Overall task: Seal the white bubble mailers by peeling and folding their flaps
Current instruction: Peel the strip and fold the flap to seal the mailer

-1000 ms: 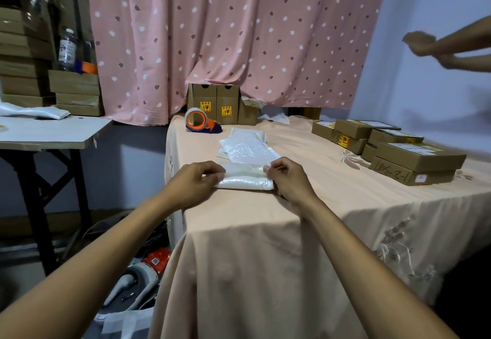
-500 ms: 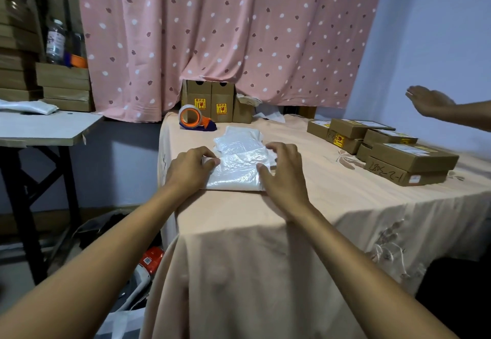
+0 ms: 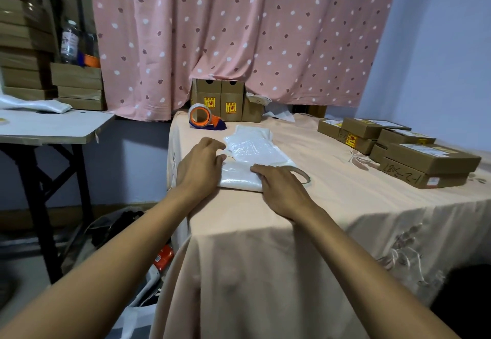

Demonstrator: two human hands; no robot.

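Observation:
A white bubble mailer (image 3: 237, 178) lies at the near left corner of the table, its flap folded over. My left hand (image 3: 200, 164) grips its left end, fingers curled over the far edge. My right hand (image 3: 281, 188) presses flat on its right part, index finger stretched along the fold. A thin curled release strip (image 3: 303, 173) loops out from under my right fingers; whether they pinch it I cannot tell. Just behind lies a stack of more white bubble mailers (image 3: 253, 146).
The table has a peach cloth (image 3: 345, 205). An orange tape dispenser (image 3: 203, 119) and upright brown boxes (image 3: 220, 102) stand at the back. Flat cardboard boxes (image 3: 425, 163) are piled at the right. A side table (image 3: 53, 126) with stacked cartons stands to the left.
Both hands have shifted on the mailer: the left slid to its far left edge, the right now lies flat along the fold. The other person's arm at the right has left the view.

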